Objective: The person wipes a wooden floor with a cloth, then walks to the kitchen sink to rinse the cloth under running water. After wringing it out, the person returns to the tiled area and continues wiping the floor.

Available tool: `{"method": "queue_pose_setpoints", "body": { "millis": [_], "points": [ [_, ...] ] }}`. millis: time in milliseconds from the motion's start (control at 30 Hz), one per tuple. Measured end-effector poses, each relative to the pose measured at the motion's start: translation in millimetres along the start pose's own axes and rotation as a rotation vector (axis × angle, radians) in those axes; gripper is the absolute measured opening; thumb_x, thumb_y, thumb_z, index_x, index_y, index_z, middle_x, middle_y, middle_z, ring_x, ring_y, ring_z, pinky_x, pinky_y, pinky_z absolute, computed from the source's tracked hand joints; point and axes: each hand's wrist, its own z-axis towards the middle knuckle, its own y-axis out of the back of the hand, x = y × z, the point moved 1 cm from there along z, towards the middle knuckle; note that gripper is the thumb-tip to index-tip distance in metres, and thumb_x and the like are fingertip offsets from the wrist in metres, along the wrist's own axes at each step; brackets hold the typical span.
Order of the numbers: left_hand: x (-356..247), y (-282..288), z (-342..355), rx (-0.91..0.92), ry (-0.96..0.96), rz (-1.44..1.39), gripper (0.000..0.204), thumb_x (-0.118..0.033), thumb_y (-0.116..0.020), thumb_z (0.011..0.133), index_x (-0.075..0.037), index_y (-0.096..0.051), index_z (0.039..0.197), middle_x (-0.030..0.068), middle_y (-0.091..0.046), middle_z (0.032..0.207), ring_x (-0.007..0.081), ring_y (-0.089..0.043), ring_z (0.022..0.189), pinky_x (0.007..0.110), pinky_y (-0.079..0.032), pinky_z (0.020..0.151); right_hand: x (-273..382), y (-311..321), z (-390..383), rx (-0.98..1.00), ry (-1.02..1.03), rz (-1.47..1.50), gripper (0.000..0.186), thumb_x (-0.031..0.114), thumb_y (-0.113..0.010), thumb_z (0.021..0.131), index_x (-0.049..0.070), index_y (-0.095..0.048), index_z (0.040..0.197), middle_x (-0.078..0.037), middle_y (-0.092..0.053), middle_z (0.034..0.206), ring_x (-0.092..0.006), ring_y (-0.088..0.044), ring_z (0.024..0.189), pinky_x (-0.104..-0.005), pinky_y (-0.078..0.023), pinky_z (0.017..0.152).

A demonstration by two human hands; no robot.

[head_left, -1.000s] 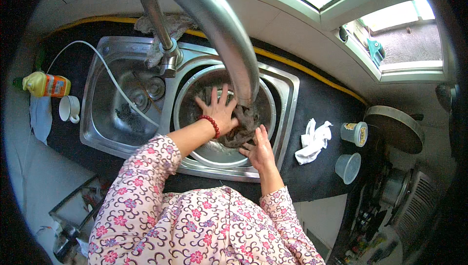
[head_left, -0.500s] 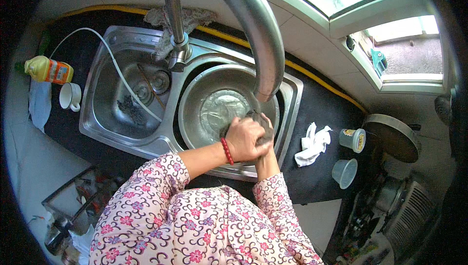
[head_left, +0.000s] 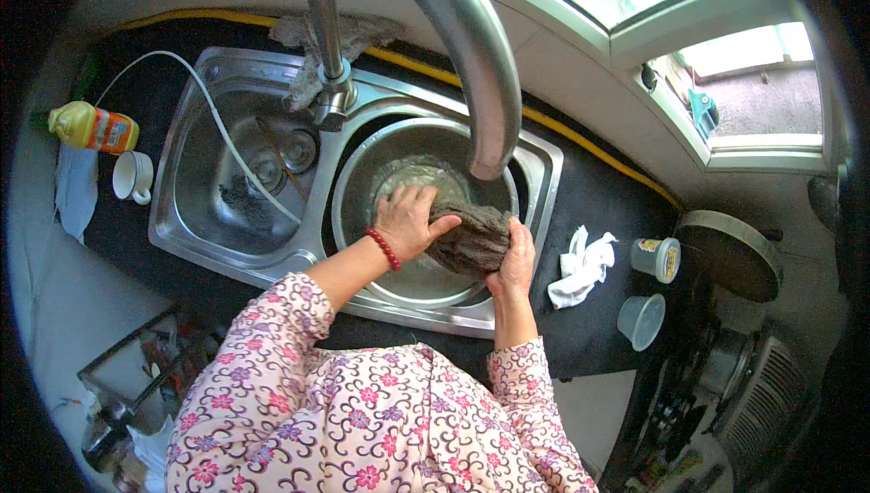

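1. Head view: the left hand is spread, fingers lying together and thumb apart; the thumb rests on the left end of the dark brown cloth. No firm hold shows on that side.
2. The right hand grips the right end of this cloth, its fingers curled around the edge. A steady anchor there would, I judge, leave the other hand free to press and turn the bundle.
3. Bunched thick, the cloth sits between the hands over the right part of the metal basin. Opening the folds and working one section at a time should reach the inner layers better than squeezing the lump.
4. Liquid glints in the bottom of the basin. Keeping the cloth low and inside the rim should hold drips and splashes there.
5. Above, the faucet spout arches close over the cloth, with no stream visible below it; lifting too high could knock it.
6. Outward, the basin sits in the right bowl of the steel sink. A white cloth lies on the black counter to the right, well placed away from splashes.
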Motion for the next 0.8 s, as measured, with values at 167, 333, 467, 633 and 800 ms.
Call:
{"method": "queue_pose_setpoints", "body": {
  "millis": [167,333,467,633,800],
  "points": [
    [-32,27,-25,0.105,-0.005,0.301,0.082,-0.046,-0.059,0.075,-0.007,-0.022,0.137,0.0194,-0.031,0.132,0.0347,-0.029,0.122,0.056,-0.021,0.098,-1,5,-15,0.085,0.022,-0.013,0.017,0.02,-0.052,0.085,0.003,-0.055,0.09,-0.007,-0.059,0.088,-0.019,-0.057,0.082,-0.0344,-0.047,0.079],
    [-24,12,-44,0.087,-0.13,-0.246,0.092,-0.025,-0.063,0.067,-0.002,-0.011,0.139,0.025,-0.021,0.138,0.0402,-0.023,0.126,0.045,-0.018,0.105,27,-12,-34,0.127,-0.146,0.264,0.036,0.029,-0.049,0.087,0.001,-0.056,0.107,-0.014,-0.06,0.106,-0.0273,-0.057,0.099,-0.0412,-0.041,0.091],
    [-35,7,-56,0.172,-0.191,-0.403,0.116,-0.034,-0.071,0.06,-0.009,0.008,0.14,0.0267,-0.007,0.142,0.041,-0.011,0.132,0.059,-0.014,0.1,58,-28,-54,0.159,-0.23,0.402,0.04,0.031,-0.045,0.088,-0.001,-0.054,0.11,-0.017,-0.058,0.111,-0.0309,-0.054,0.105,-0.0452,-0.038,0.095],
    [-47,5,-39,-0.054,-0.093,-0.561,0.108,-0.023,-0.075,0.064,-0.007,-0.001,0.14,0.0228,-0.045,0.121,0.0335,-0.047,0.113,0.046,-0.039,0.088,79,-53,-81,0.21,-0.241,0.528,0.038,0.023,-0.046,0.088,-0.002,-0.048,0.117,-0.019,-0.052,0.119,-0.0313,-0.047,0.114,-0.0481,-0.033,0.099],
    [-36,35,-5,-0.236,-0.156,-0.824,0.079,-0.012,-0.07,0.071,-0.005,-0.026,0.135,0.0181,-0.062,0.095,0.03,-0.062,0.089,0.032,-0.048,0.077,90,-43,-86,0.285,-0.049,0.355,0.037,0.007,-0.043,0.087,-0.003,-0.039,0.123,-0.02,-0.045,0.125,-0.0319,-0.043,0.119,-0.052,-0.033,0.1]
  ]
}}
